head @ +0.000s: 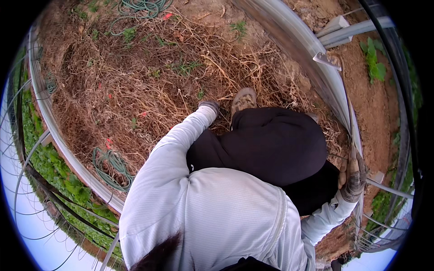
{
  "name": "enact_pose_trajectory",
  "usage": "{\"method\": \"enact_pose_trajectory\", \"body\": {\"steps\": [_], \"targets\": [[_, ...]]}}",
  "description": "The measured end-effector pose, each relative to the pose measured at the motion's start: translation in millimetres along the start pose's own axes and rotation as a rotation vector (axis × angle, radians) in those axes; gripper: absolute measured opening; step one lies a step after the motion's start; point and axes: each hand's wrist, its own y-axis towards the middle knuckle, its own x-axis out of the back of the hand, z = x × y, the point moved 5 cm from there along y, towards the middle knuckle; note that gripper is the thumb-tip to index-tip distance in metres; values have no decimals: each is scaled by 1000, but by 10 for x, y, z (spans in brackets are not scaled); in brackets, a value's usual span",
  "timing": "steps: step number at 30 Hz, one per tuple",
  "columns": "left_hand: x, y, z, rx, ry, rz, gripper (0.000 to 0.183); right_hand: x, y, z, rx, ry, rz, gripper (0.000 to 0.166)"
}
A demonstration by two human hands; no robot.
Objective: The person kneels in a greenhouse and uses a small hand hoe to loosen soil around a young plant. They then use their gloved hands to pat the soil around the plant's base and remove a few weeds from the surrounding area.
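Note:
My left hand [211, 106], in a dark glove, reaches down to the dry plant stalks [152, 91] beside the toe of my shoe [244, 98]. Its fingers are hidden, so its grip cannot be made out. On the right, my gloved right hand [352, 179] is closed around the handle of a hoe [346, 91]. The hoe's metal blade [327, 61] points away from me, over a pale plastic-like border strip [317, 50]. My bent leg in dark trousers [271, 145] lies between the two hands.
Green cord lies coiled at the far end [144, 7], with another green coil [113, 167] at left. Small red scraps [109, 143] dot the straw. A pale border [57, 122] edges the left side, with leafy plants [74, 186] beyond. Metal pipes [356, 32] stand at right.

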Motion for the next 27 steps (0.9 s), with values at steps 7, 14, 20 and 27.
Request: {"method": "enact_pose_trajectory", "body": {"steps": [7,14,20,27], "targets": [[287,-189,46,-64,-174,11,38,-25,-49,56,16,-24,-51,52],[671,-206,841,115,-732,-239,49,-39,-49,98,44,-23,-39,50],[1083,-243,1557,379,-483,-745,60,-41,-3,93,-14,-78,-61,46],[1278,83,1654,431,-277,-226,65,-9,31,23,-21,-81,-68,53]]}}
